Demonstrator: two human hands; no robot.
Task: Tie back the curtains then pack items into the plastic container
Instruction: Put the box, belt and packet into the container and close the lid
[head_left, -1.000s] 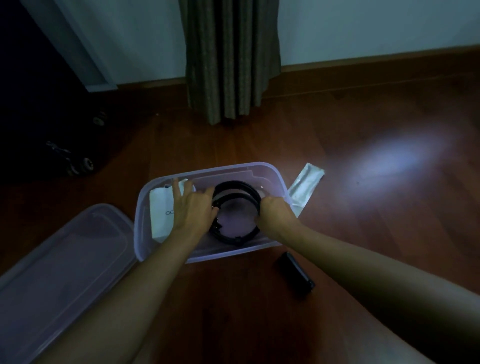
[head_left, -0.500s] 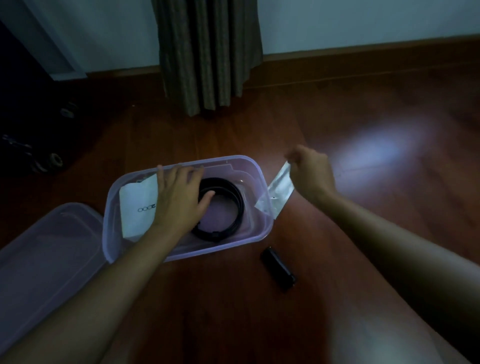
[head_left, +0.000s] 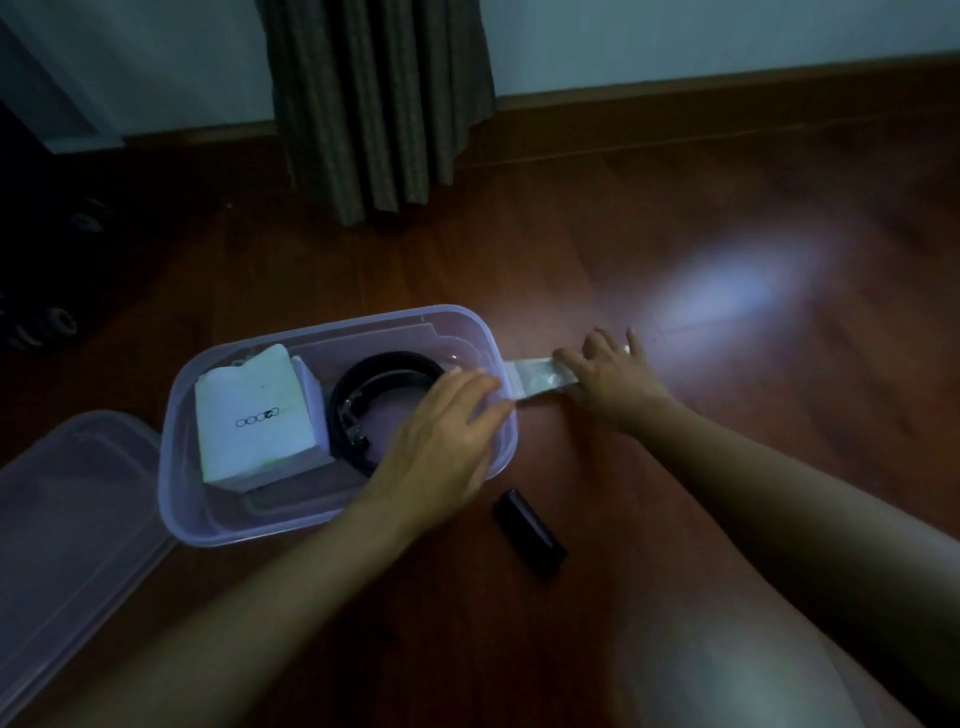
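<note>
**Packet at the container's edge**

The right hand (head_left: 613, 379) grips the far end of a clear plastic packet (head_left: 535, 376) lying on the floor. Its other end sits right by the left hand (head_left: 441, 431), whose straight, empty fingers hover over the plastic container (head_left: 332, 525) rim, with the coiled belt (head_left: 363, 374) partly under the palm.

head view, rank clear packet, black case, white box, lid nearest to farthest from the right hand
1. clear packet, touching the right hand
2. black case, on the floor, nearer the person
3. white box, inside the container
4. lid, far left
</note>
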